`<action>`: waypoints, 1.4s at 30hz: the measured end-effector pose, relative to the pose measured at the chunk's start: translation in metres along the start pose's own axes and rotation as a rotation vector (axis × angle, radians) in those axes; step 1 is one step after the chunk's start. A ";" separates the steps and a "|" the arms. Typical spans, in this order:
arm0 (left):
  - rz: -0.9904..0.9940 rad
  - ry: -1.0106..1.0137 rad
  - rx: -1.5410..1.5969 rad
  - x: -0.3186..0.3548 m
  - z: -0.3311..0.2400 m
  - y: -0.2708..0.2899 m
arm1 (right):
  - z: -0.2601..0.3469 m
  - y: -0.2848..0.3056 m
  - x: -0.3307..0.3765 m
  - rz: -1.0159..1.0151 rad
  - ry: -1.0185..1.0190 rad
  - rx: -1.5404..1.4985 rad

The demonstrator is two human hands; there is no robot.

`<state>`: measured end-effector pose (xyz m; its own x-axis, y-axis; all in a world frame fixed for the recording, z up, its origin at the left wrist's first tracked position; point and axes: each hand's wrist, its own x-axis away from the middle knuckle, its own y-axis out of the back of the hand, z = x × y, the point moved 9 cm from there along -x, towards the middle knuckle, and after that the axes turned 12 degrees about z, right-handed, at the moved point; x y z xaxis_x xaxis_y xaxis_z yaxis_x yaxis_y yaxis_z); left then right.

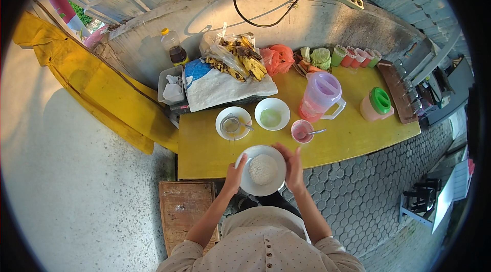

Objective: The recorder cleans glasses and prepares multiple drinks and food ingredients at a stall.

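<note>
Over the near edge of the yellow table (pixel 199 151), the left hand (pixel 233 175) grips a white bowl (pixel 262 190) of white powder (pixel 263 169) by its rim; the right hand (pixel 293 167), fingers extended, is at its right side, though whether gripping cannot be told. Beyond stand a bowl (pixel 220 127) holding a sieve (pixel 230 125), another (pixel 272 103) with pale green contents (pixel 270 117), and a pink cup (pixel 302 140); bananas (pixel 248 59) lie toward the far edge.

Round white bowls (pixel 280 170) number three. Small plastic tumblers (pixel 350 57) come to five: two green, three red or pink. Lidded plastic jugs (pixel 309 111) make two: one with a purple lid (pixel 326 84), one with a green lid (pixel 380 100). Of single things: one small round pink cup (pixel 302 140), one round mesh strainer (pixel 231 124), one yellow-capped clear bottle (pixel 177 54) and one orange-red plastic bag (pixel 276 59).
</note>
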<state>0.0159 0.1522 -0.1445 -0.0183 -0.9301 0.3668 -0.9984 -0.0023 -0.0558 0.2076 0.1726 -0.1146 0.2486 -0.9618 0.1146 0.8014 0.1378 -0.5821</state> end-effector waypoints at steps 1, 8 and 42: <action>-0.006 0.000 0.004 0.000 0.006 0.004 | -0.007 -0.015 0.002 0.060 -0.033 0.086; -0.030 -0.001 0.091 0.005 -0.001 0.000 | -0.006 -0.012 -0.005 0.047 -0.045 0.101; -0.598 -0.142 0.583 0.242 0.041 0.219 | -0.171 -0.284 0.044 0.772 -0.411 -0.024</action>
<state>-0.2054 -0.0884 -0.1062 0.5499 -0.7494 0.3688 -0.6505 -0.6612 -0.3737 -0.1023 0.0502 -0.0816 0.8972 -0.4397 -0.0400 0.3176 0.7057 -0.6334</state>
